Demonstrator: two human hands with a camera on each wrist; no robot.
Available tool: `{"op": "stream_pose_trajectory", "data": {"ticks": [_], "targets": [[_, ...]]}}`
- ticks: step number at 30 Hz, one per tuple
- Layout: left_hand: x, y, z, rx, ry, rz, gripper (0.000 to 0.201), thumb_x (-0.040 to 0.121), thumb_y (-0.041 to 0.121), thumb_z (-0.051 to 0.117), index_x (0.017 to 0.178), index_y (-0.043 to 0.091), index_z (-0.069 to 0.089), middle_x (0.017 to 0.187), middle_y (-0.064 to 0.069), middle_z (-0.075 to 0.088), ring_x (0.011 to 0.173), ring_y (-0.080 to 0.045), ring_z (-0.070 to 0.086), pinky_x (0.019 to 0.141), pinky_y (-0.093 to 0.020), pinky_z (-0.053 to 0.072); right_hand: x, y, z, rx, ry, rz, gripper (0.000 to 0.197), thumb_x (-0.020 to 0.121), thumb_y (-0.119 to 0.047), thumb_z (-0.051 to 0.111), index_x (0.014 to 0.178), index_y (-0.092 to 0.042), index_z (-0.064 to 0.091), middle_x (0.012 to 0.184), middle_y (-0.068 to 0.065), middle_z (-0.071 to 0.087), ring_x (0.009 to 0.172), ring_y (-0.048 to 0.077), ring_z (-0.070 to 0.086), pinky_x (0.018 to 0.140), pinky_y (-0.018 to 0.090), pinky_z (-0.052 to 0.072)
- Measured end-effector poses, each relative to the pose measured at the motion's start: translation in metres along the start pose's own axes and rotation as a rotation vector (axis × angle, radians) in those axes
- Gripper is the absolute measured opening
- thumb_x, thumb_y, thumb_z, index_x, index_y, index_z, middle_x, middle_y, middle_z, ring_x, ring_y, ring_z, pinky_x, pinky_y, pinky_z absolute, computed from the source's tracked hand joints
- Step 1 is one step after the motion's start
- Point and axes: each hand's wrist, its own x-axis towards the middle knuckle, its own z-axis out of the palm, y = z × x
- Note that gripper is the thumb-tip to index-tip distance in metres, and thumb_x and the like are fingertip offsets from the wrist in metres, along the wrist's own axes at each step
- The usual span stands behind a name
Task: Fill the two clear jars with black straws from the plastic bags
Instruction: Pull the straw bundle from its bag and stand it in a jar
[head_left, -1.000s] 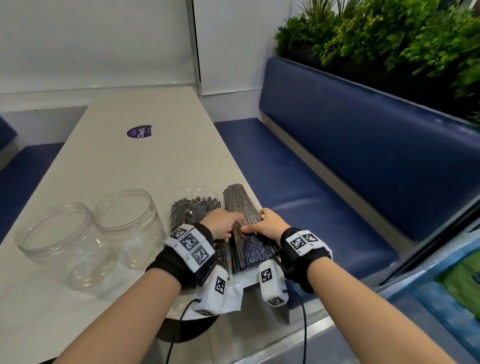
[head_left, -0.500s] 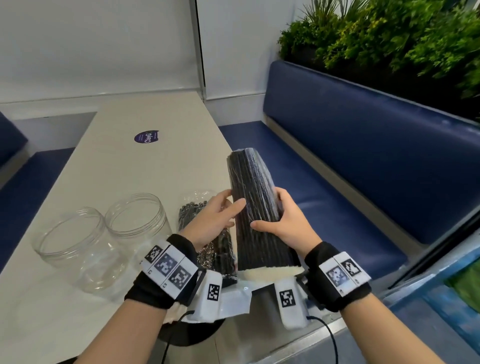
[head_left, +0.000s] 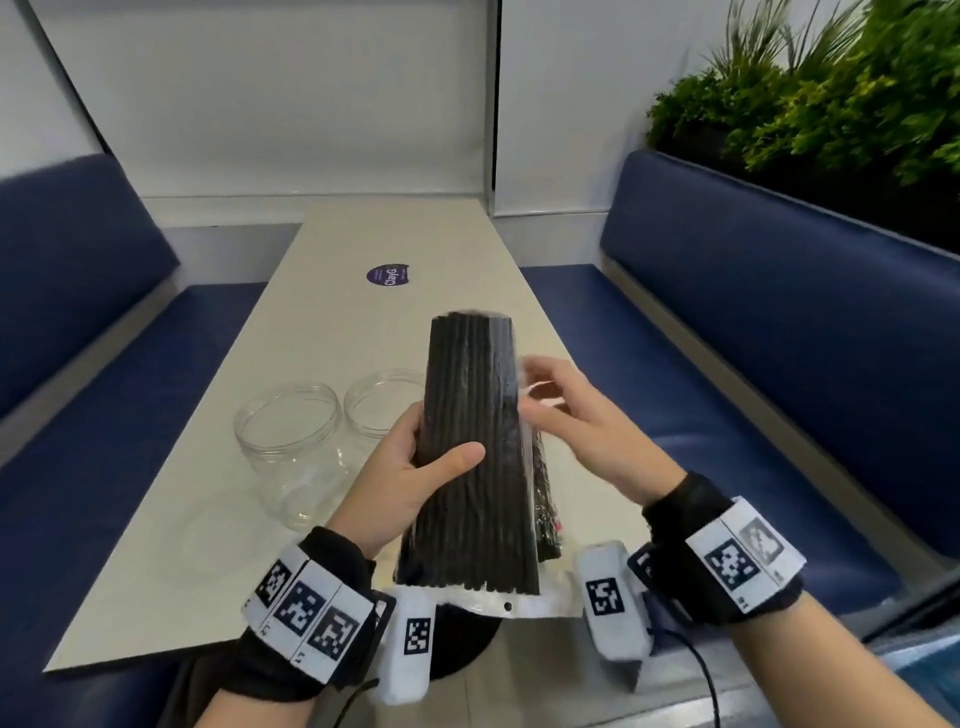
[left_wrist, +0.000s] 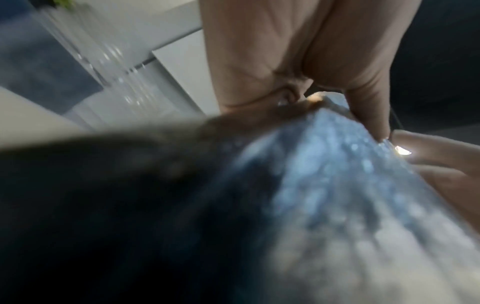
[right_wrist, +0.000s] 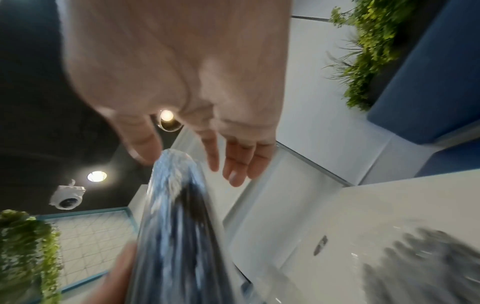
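A plastic bag of black straws (head_left: 475, 457) stands upright in the air over the table's near end. My left hand (head_left: 405, 473) grips its middle, thumb across the front and fingers behind. My right hand (head_left: 566, 410) is blurred beside the bag's upper right edge. In the right wrist view its fingers (right_wrist: 233, 162) are straight and spread, with the bag's top (right_wrist: 172, 164) between thumb and fingers. Two clear jars (head_left: 288, 431) (head_left: 376, 397) stand side by side on the table, left of the bag. A second bag of straws (head_left: 545, 499) lies behind the held one.
The long pale table (head_left: 156, 545) runs away from me and carries a purple sticker (head_left: 388, 274) farther up. Blue benches (head_left: 753, 364) flank it on both sides. Green plants (head_left: 831, 104) top the right bench back. A white wall closes the far end.
The bag came off the table and now stands upright in the air. My left hand took it round the middle. My right hand slid up to its upper right edge.
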Motion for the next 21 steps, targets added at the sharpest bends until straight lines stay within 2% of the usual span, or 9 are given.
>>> {"op": "stream_pose_trajectory", "data": {"ticks": [1, 3, 6, 10, 13, 15, 18, 19, 21], "targets": [[-0.003, 0.0, -0.004, 0.023, 0.0, 0.005, 0.042, 0.069, 0.032, 0.065, 0.109, 0.032, 0.053, 0.104, 0.011, 0.067, 0.093, 0.001, 0.066, 0.07, -0.011, 0.052, 0.009, -0.011, -0.001, 0.061, 0.061, 0.001, 0.016, 0.094, -0.031, 0.047, 0.111, -0.03, 0.048, 0.109, -0.004, 0.052, 0.091, 0.003, 0.051, 0.076, 0.015, 0.044], [-0.008, -0.001, -0.01, 0.075, -0.004, 0.017, 0.044, 0.072, 0.031, 0.066, 0.113, 0.031, 0.052, 0.105, 0.012, 0.066, 0.093, 0.001, 0.065, 0.071, -0.012, 0.052, 0.028, -0.031, -0.002, 0.091, 0.072, 0.003, 0.018, 0.096, -0.034, 0.041, 0.099, -0.023, 0.054, 0.09, -0.007, 0.056, 0.078, 0.005, 0.053, 0.071, 0.025, 0.045], [-0.013, -0.001, -0.017, 0.112, 0.023, 0.027, 0.049, 0.072, 0.037, 0.065, 0.118, 0.033, 0.048, 0.109, 0.012, 0.064, 0.096, 0.002, 0.064, 0.075, -0.017, 0.053, 0.05, -0.05, 0.002, 0.108, -0.03, 0.019, 0.023, 0.093, -0.036, 0.047, 0.081, -0.018, 0.052, 0.072, -0.008, 0.056, 0.065, 0.005, 0.053, 0.062, 0.021, 0.045], [-0.016, -0.004, -0.03, 0.111, 0.07, 0.026, 0.054, 0.069, 0.04, 0.066, 0.119, 0.031, 0.05, 0.111, 0.009, 0.065, 0.099, -0.004, 0.064, 0.08, -0.019, 0.053, 0.068, -0.055, 0.016, 0.241, -0.044, 0.015, 0.007, 0.089, -0.018, 0.058, 0.085, -0.016, 0.053, 0.075, -0.002, 0.061, 0.067, 0.009, 0.056, 0.061, 0.024, 0.045], [-0.019, -0.005, -0.037, 0.115, 0.1, 0.015, 0.05, 0.068, 0.04, 0.067, 0.115, 0.036, 0.05, 0.112, 0.009, 0.064, 0.102, -0.007, 0.064, 0.085, -0.025, 0.053, 0.077, -0.058, 0.029, 0.362, 0.02, -0.013, 0.017, 0.084, -0.003, 0.062, 0.083, -0.016, 0.051, 0.078, 0.01, 0.063, 0.069, 0.017, 0.057, 0.061, 0.025, 0.045], [-0.021, -0.006, -0.041, 0.113, 0.119, 0.013, 0.044, 0.07, 0.039, 0.067, 0.111, 0.039, 0.052, 0.111, 0.009, 0.065, 0.102, -0.007, 0.064, 0.086, -0.027, 0.052, 0.081, -0.062, 0.038, 0.433, 0.084, -0.043, 0.022, 0.082, 0.002, 0.062, 0.081, -0.015, 0.049, 0.073, 0.008, 0.063, 0.069, 0.019, 0.06, 0.062, 0.024, 0.047], [-0.022, -0.005, -0.046, 0.102, 0.16, 0.023, 0.033, 0.08, 0.032, 0.069, 0.109, 0.039, 0.054, 0.108, 0.01, 0.068, 0.1, -0.008, 0.065, 0.087, -0.027, 0.051, 0.085, -0.066, 0.052, 0.44, 0.201, -0.042, 0.01, 0.087, -0.001, 0.057, 0.086, -0.011, 0.054, 0.078, 0.004, 0.064, 0.069, 0.005, 0.063, 0.064, 0.014, 0.048], [-0.022, -0.004, -0.048, 0.092, 0.172, 0.027, 0.031, 0.081, 0.03, 0.069, 0.107, 0.039, 0.055, 0.106, 0.011, 0.068, 0.099, -0.006, 0.066, 0.085, -0.025, 0.051, 0.086, -0.067, 0.056, 0.406, 0.21, -0.016, 0.005, 0.09, -0.007, 0.055, 0.09, -0.006, 0.06, 0.081, 0.003, 0.065, 0.071, 0.005, 0.062, 0.066, 0.014, 0.047], [-0.025, -0.003, -0.05, 0.065, 0.187, 0.036, 0.031, 0.077, 0.031, 0.067, 0.105, 0.039, 0.054, 0.104, 0.012, 0.068, 0.096, -0.004, 0.066, 0.083, -0.022, 0.051, 0.088, -0.065, 0.062, 0.338, 0.169, 0.052, 0.018, 0.092, -0.022, 0.054, 0.091, -0.006, 0.064, 0.083, 0.004, 0.064, 0.073, 0.011, 0.059, 0.07, 0.021, 0.046]]}}
